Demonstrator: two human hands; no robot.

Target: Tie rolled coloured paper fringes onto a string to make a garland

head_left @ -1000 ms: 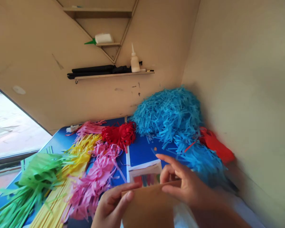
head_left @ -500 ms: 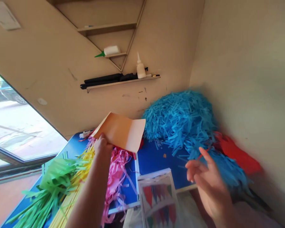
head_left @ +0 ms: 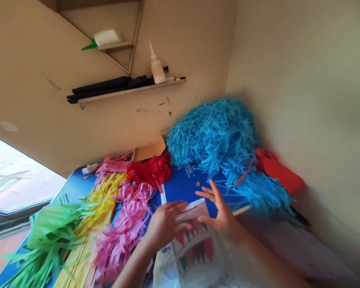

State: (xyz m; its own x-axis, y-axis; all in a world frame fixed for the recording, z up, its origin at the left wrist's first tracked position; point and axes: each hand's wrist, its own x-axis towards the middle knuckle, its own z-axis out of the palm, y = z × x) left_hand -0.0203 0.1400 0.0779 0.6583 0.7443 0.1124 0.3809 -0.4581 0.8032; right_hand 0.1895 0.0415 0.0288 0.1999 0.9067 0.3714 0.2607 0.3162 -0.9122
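My left hand (head_left: 165, 223) grips the upper left edge of a clear packet of coloured bunting flags (head_left: 195, 245) at the table's near edge. On the packet's top right corner rests my right hand (head_left: 220, 214), its fingers spread apart. A tan sheet of paper (head_left: 148, 150) lies at the back of the blue table (head_left: 180, 188), behind a red strip bundle (head_left: 151, 170).
Piles of cut paper strips cover the table: green (head_left: 48, 232), yellow (head_left: 99, 200), pink (head_left: 123, 224) and a big blue heap (head_left: 216, 140) in the corner. Red paper (head_left: 277, 172) lies by the right wall. A wall shelf holds a glue bottle (head_left: 157, 66).
My left hand has dropped the tan sheet at the back of the table and come back to the packet. My right hand moved down onto the packet.
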